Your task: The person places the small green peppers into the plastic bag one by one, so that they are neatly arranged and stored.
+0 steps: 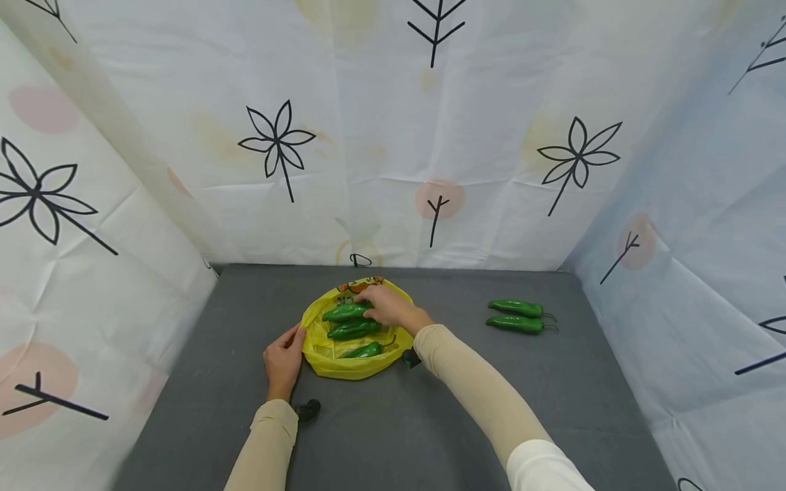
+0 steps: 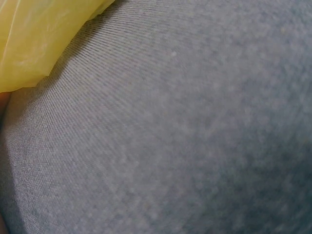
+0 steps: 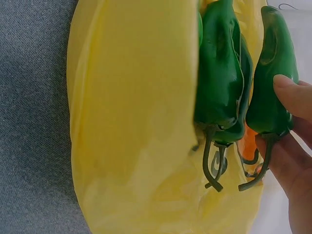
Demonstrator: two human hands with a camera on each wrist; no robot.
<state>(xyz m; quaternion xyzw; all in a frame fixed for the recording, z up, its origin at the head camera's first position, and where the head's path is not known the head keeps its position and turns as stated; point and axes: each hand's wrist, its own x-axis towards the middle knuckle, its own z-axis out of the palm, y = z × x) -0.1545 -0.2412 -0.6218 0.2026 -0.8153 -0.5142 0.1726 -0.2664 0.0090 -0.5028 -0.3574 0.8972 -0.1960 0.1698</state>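
A yellow plastic bag [image 1: 354, 368] lies with its mouth spread wide, several green peppers inside. At its left rim my left hand [image 1: 282, 361] pinches the edge of the bag; in the left wrist view only a corner of the bag [image 2: 29, 44] and a sliver of finger show. Over the bag's far side, my right hand [image 1: 388, 305] holds a green pepper [image 3: 273, 73] between thumb and fingers, its stem pointing toward the wrist. Beside it in the right wrist view are other peppers [image 3: 219, 68], partly hidden by the bag's wall. A smaller pepper [image 1: 366, 350] lies nearer the front rim.
Two more green peppers [image 1: 517, 316] lie side by side on the grey table [image 1: 467, 382], right of the bag. White patterned cloth [image 1: 381, 136] hangs behind the table and along both sides. Dark strap pieces [image 1: 309, 409] show at the wrists.
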